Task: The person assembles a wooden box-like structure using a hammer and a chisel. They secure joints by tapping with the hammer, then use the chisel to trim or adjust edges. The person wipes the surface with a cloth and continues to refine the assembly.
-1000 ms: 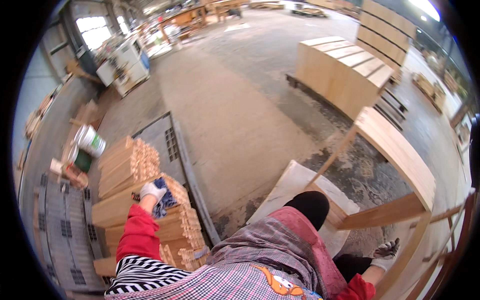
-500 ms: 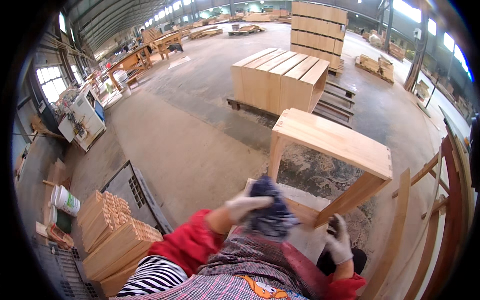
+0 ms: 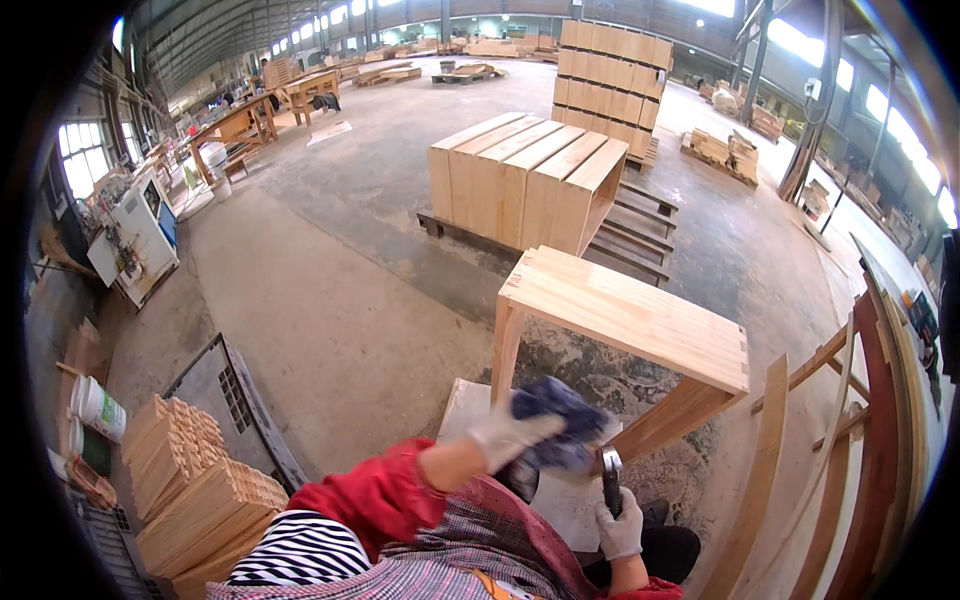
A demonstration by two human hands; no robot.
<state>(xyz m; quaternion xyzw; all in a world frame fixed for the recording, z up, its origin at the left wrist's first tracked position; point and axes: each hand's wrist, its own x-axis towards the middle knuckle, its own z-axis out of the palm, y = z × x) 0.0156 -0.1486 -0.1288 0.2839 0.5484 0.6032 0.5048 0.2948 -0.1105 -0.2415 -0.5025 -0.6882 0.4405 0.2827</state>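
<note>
A rectangular open wooden frame with jointed corners stands upright in front of me, on a pale board on the floor. In my gloved left hand is a crumpled dark blue cloth, blurred by motion, at the lower part of the frame. My gloved right hand is wrapped round the dark handle of a hammer. Its metal head points up, close to the frame's near lower corner. The cloth hides part of the frame's bottom side.
Stacked wooden frames lie on a pallet ahead, with a taller stack behind. Bundled jointed boards and a white bucket stand at my left. Long planks and a wooden rack flank my right.
The view has shifted, and the scene sits further left. My right hand has moved down from the frame's corner, and the hammer now shows in it. The cloth has moved to the frame's lower part.
</note>
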